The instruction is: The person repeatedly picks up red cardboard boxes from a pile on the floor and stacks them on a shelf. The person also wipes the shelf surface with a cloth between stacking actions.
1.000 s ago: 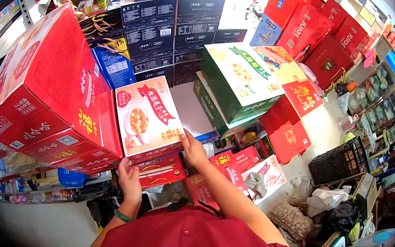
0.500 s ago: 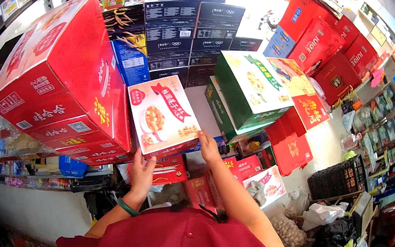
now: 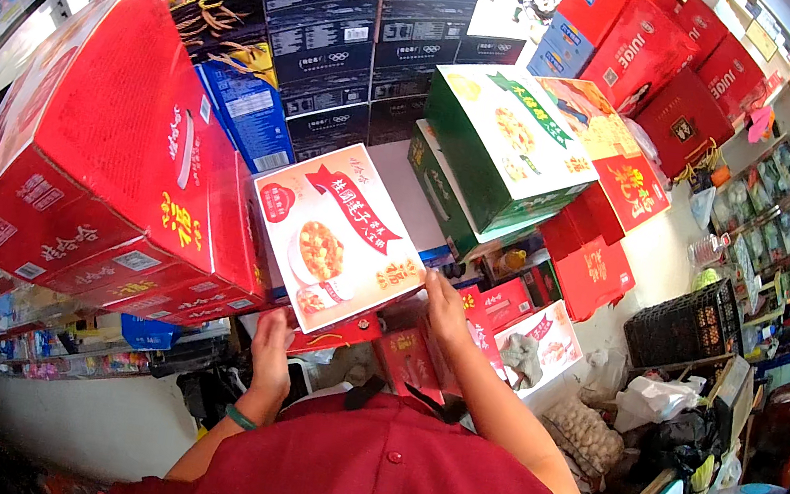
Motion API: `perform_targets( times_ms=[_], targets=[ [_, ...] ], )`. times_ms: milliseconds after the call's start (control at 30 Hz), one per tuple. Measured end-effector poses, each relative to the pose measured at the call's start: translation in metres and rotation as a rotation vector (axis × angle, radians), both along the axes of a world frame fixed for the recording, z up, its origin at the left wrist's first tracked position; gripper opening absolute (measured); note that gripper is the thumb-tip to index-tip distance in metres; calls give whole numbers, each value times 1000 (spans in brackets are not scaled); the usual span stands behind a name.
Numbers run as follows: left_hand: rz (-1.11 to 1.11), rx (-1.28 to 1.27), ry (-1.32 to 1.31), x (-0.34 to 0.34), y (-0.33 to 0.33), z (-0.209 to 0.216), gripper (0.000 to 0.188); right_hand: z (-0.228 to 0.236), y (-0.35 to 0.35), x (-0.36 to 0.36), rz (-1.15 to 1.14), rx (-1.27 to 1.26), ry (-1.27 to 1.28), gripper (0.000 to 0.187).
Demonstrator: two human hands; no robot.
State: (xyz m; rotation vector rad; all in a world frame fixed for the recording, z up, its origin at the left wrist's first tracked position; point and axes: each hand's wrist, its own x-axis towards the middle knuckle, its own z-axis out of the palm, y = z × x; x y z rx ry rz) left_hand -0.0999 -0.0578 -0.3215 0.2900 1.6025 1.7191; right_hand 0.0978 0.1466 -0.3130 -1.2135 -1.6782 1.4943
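Note:
A white-and-red carton (image 3: 361, 204) with a bowl of food pictured on its top lies at an angle in front of me. My right hand (image 3: 447, 312) grips its near right corner, thumb on the edge. At the near left corner, my left hand (image 3: 272, 356) has its fingers drawn together against the carton's lower side; their tips are partly hidden. To the left rises a stack of large red cartons (image 3: 117, 137). On the right, a green carton with a white top (image 3: 509, 152) rests on another green carton (image 3: 434, 187).
Dark boxes (image 3: 319, 34) stand stacked behind, beside a blue package (image 3: 248, 110). Red gift boxes (image 3: 680, 125) fill the far right. Below the right arm sit a white-topped carton (image 3: 558, 346) and a mesh sack (image 3: 581, 435). A black crate (image 3: 686, 329) stands farther right.
The carton has come closer to me and turned slightly, its near right corner shifting right. My right hand moved right and down with it; my left hand moved slightly left and down.

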Motion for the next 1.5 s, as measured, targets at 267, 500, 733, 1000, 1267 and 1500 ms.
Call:
perform_targets(
  times_ms=[267, 500, 733, 1000, 1267, 1500],
  targets=[
    [34, 51, -251, -4, 20, -25, 46, 11, 32, -18, 167, -122, 149, 54],
    [33, 117, -165, 0, 22, -9, 40, 5, 69, -48, 224, -174, 89, 53],
    [23, 40, -225, -5, 21, -8, 48, -14, 104, -82, 197, -245, 146, 42],
    [-40, 148, -446, -14, 34, -39, 42, -32, 118, -101, 106, 50, -153, 30],
    [-125, 220, -515, -34, 34, -69, 50, -78, 90, -92, -165, -139, 41, 40],
    [-338, 120, -248, -67, 10, -101, 48, -59, 41, -73, -267, -221, 136, 35]
  ],
)
